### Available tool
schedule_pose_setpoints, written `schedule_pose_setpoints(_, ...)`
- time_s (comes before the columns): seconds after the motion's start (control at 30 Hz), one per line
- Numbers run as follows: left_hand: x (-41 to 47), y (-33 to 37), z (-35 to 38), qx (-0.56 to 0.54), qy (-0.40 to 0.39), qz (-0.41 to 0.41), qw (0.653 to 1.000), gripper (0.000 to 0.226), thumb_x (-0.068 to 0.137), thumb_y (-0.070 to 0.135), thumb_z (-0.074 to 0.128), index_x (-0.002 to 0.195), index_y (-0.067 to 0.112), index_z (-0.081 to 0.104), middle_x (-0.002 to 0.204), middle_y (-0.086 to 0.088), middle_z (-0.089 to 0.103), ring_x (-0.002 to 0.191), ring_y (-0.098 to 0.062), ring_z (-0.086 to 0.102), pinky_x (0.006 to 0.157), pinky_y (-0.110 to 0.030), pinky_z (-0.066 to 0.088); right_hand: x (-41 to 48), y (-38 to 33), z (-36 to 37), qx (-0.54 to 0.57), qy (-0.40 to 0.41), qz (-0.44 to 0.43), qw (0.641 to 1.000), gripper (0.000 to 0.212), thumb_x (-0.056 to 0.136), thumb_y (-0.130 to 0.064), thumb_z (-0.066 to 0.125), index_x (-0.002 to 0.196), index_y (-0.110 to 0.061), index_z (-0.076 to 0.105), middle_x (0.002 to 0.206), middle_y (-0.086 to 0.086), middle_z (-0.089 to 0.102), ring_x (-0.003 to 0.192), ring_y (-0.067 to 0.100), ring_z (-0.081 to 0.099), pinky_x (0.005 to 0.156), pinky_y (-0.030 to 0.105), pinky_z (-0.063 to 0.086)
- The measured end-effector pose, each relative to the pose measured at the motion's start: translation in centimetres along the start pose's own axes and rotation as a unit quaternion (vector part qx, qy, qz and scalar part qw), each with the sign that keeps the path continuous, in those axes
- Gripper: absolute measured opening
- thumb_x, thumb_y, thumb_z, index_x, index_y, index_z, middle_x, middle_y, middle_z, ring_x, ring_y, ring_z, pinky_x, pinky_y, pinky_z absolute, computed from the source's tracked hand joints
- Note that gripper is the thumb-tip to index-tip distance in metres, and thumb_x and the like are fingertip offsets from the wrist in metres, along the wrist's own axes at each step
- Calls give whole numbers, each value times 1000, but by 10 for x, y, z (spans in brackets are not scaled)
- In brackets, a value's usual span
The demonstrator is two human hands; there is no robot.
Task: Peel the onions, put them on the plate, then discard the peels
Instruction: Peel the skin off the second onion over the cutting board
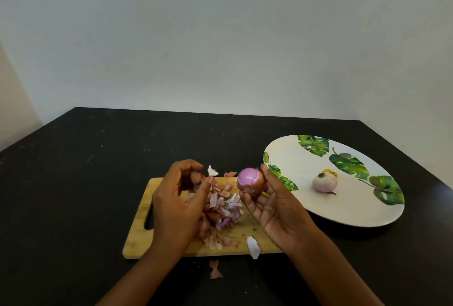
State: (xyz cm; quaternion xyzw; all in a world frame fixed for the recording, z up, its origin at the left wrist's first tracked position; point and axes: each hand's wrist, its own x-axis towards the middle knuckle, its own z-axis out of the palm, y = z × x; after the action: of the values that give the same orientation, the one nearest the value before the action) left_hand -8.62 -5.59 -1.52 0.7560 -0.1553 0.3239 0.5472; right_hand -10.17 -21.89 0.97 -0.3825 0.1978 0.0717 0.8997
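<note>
We anchor on the cutting board (139, 239), which lies on the dark table (73, 183). Over the board's left half, the left hand (179, 205) has curled fingers pinching a brownish peel scrap (195, 178). The peel pile (220, 207) sits on the board's middle. A loose peel (215, 270) lies on the table just in front of the board. Above the board's right end, the right hand (277, 210) grips the half-peeled onion (251, 181): purple flesh on top, brown skin below. Right of the board is the plate (294, 158), with one peeled onion (324, 183) resting on it.
</note>
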Motion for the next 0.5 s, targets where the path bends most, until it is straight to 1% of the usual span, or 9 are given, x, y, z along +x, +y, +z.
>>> schedule_pose_setpoints(0.07, 0, -1, 0, 12, -5, -9, 1000, 21, 79, 17, 73, 91, 29, 60, 82, 12, 60, 80, -7, 61, 70, -12, 48, 0, 0, 0, -12, -3, 8, 1000, 43, 84, -33, 67, 115, -6, 57, 107, 23, 67, 77, 24, 70, 55, 25, 58)
schedule_pose_setpoints(0.1, -1, 0, 1, 17, -9, -8, 1000, 18, 78, 17, 72, 88, 28, 62, 83, 11, 61, 81, -6, 60, 69, -12, 48, 0, 1, 0, -21, -6, 12, 1000, 41, 84, -33, 67, 114, -7, 56, 109, 24, 67, 81, 25, 69, 57, 25, 59)
schedule_pose_setpoints(0.17, -2, 1, 2, 27, -23, -3, 999, 9, 78, 28, 66, 86, 24, 65, 84, 10, 62, 81, -5, 61, 68, -12, 48, 0, 4, 0, -33, -11, 11, 999, 39, 83, -30, 69, 112, -7, 58, 113, 24, 65, 90, 27, 67, 60, 26, 59)
schedule_pose_setpoints(0.27, -3, -2, 3, 32, -38, -9, 999, 22, 78, 39, 61, 86, 20, 69, 88, 10, 62, 83, -4, 61, 67, -14, 50, 1, 5, 0, -33, -15, -8, 999, 41, 79, -26, 71, 112, -6, 60, 118, 23, 62, 103, 30, 65, 63, 28, 60)
schedule_pose_setpoints(0.33, -3, -3, 4, 31, -52, -6, 998, 24, 81, 44, 64, 87, 21, 68, 90, 10, 61, 84, -3, 60, 68, -13, 49, 0, 5, 1, -32, -14, -16, 999, 38, 81, -26, 69, 112, -6, 60, 118, 23, 62, 104, 32, 65, 64, 29, 60)
schedule_pose_setpoints(0.43, -4, -2, 5, 18, -69, 9, 997, 29, 78, 46, 59, 94, 23, 65, 92, 12, 60, 86, -3, 60, 69, -12, 49, -2, 5, 2, -26, -21, -3, 999, 31, 89, -27, 63, 111, -6, 59, 113, 24, 65, 99, 33, 68, 66, 31, 61)
schedule_pose_setpoints(0.5, -5, 0, 6, 10, -78, 21, 997, 33, 75, 47, 62, 100, 25, 62, 95, 13, 60, 88, -3, 59, 71, -13, 49, -3, 6, 1, -37, -37, -2, 999, 26, 90, -21, 62, 111, -5, 60, 114, 24, 64, 100, 34, 67, 67, 33, 61)
